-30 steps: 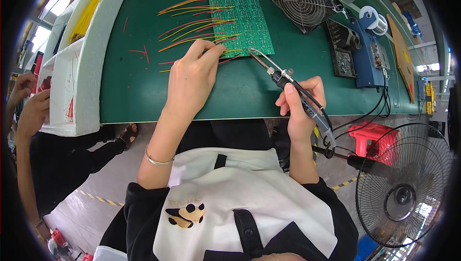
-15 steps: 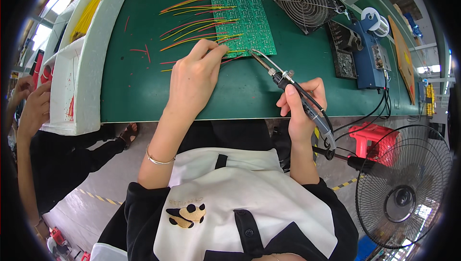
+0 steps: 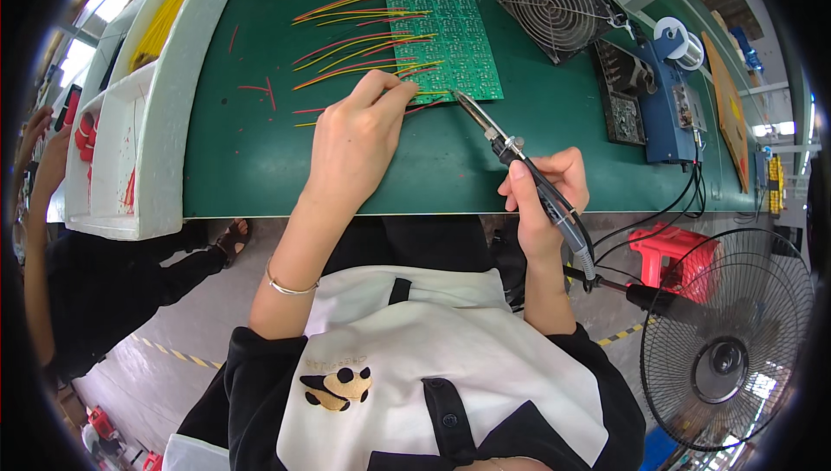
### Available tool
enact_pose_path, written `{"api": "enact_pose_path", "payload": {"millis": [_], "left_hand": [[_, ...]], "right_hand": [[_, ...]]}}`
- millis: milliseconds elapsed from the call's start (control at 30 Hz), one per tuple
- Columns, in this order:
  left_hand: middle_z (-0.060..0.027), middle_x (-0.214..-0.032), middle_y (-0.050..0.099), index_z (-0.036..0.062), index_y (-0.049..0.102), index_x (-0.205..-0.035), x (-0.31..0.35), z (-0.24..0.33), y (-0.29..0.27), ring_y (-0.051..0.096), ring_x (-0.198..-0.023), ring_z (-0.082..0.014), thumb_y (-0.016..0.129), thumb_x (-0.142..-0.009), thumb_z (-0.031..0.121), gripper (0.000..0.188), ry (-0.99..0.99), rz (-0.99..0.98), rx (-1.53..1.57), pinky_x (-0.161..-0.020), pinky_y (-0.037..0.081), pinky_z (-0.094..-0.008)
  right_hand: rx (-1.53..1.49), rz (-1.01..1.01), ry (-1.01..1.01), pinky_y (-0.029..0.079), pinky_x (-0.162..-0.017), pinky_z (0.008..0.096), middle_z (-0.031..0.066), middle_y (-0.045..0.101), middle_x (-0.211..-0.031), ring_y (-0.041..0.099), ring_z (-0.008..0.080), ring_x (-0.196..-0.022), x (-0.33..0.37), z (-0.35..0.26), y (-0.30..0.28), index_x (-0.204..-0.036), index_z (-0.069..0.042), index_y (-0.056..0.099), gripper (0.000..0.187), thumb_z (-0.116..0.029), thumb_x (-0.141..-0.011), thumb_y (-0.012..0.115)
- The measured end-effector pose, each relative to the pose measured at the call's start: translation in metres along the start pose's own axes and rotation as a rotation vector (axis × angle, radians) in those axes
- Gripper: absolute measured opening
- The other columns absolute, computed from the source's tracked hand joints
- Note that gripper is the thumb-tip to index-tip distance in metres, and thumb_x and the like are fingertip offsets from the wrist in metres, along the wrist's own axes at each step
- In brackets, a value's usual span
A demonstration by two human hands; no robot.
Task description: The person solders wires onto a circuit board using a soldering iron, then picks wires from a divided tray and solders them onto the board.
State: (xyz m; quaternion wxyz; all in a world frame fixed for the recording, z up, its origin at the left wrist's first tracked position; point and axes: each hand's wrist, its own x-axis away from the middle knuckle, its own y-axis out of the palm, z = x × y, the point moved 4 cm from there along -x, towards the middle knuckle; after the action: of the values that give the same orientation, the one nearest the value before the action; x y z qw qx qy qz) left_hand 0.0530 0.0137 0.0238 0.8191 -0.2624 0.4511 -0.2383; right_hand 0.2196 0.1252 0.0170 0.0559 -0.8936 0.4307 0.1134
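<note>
My left hand (image 3: 357, 144) is closed in a pinch on a yellow wire (image 3: 431, 93) at the near edge of a green circuit board panel (image 3: 459, 34). In my right hand (image 3: 545, 198) is a soldering iron (image 3: 508, 147) with a thin metal tube fixed alongside it. Its tip meets the board right by the end of the yellow wire; the joint itself is too small to make out. Several red and yellow wires (image 3: 351, 45) run from the board out to the left. Part of the nearest wires is hidden behind my left hand.
A white foam box (image 3: 164, 125) with yellow wires (image 3: 162, 28) stands at the left. Red wire scraps (image 3: 270, 92) lie on the green table. A square fan (image 3: 554, 5), a blue solder station (image 3: 668, 112) and a standing fan (image 3: 718, 350) are at the right. Another person's hand (image 3: 54, 159) is at the far left.
The solder tube beside the iron has swung closer to the tip, and the iron is slightly turned. My left hand keeps its pinch. The other person's hands at the left have moved.
</note>
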Motion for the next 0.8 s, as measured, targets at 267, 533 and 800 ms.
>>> {"api": "enact_pose_path", "payload": {"millis": [267, 533, 800], "left_hand": [[-0.0044, -0.082, 0.059, 0.0037, 0.065, -0.088, -0.0006, 0.0011, -0.0003, 0.059, -0.061, -0.0215, 0.063, -0.076, 0.002, 0.012, -0.019, -0.022, -0.004, -0.052, 0.047, -0.0306], [-0.004, -0.081, 0.057, 0.0033, 0.063, -0.084, -0.0004, 0.0017, -0.0005, 0.059, -0.059, -0.0224, 0.064, -0.073, 0.004, 0.01, 0.024, 0.01, -0.007, -0.05, 0.049, -0.0308], [-0.0039, -0.08, 0.057, 0.0036, 0.063, -0.083, -0.0003, 0.0023, -0.0014, 0.059, -0.059, -0.0224, 0.065, -0.073, 0.004, 0.01, 0.021, 0.014, -0.003, -0.05, 0.049, -0.0307]], "right_hand": [[-0.103, 0.043, -0.046, 0.04, -0.042, 0.0179, 0.0091, 0.057, -0.062, 0.052, 0.0083, -0.048, -0.002, 0.0015, -0.0068, -0.082, -0.001, 0.043, 0.019, -0.003, -0.08, 0.061], [-0.056, 0.019, -0.015, 0.039, -0.041, 0.0172, 0.0078, 0.057, -0.063, 0.052, 0.0068, -0.048, -0.0001, 0.0021, -0.005, -0.081, -0.002, 0.043, 0.019, -0.003, -0.08, 0.062], [-0.054, 0.012, -0.008, 0.039, -0.042, 0.0168, 0.0068, 0.057, -0.063, 0.052, 0.006, -0.048, -0.0002, 0.0011, -0.0038, -0.08, -0.003, 0.043, 0.02, -0.004, -0.08, 0.062]]}}
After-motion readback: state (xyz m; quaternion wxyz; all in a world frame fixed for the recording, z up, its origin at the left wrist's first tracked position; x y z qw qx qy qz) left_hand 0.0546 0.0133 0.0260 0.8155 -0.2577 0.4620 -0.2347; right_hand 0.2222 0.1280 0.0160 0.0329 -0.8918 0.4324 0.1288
